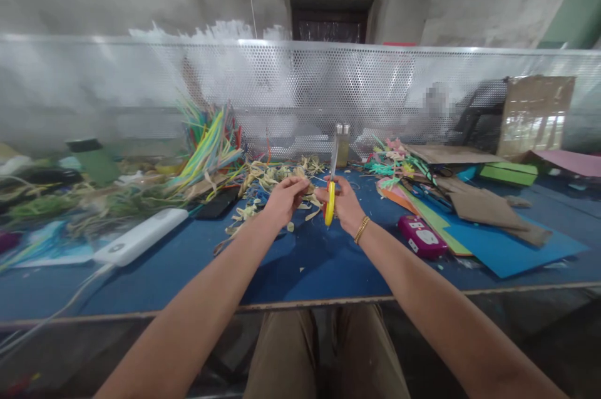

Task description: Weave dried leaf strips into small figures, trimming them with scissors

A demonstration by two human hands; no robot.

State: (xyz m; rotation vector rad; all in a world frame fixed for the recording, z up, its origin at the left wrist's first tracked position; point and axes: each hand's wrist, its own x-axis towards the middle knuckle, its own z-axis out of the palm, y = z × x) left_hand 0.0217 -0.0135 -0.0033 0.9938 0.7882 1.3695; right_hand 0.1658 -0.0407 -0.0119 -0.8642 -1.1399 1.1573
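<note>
My right hand grips scissors with a yellow and red handle, their metal blades pointing up and away from me. Close beside it, my left hand is closed in a pinch, with a small pale piece of dried husk at its fingertips. How the fingers hold that piece is partly hidden. Behind and below both hands lies a loose pile of curled dried husk scraps on the blue tabletop.
At left are a white power strip with a cable, a black phone-like slab, colourful strips and a green bottle. A clear bottle stands behind. Rightward lie a purple case, blue card and cardboard. A perforated metal screen borders the back.
</note>
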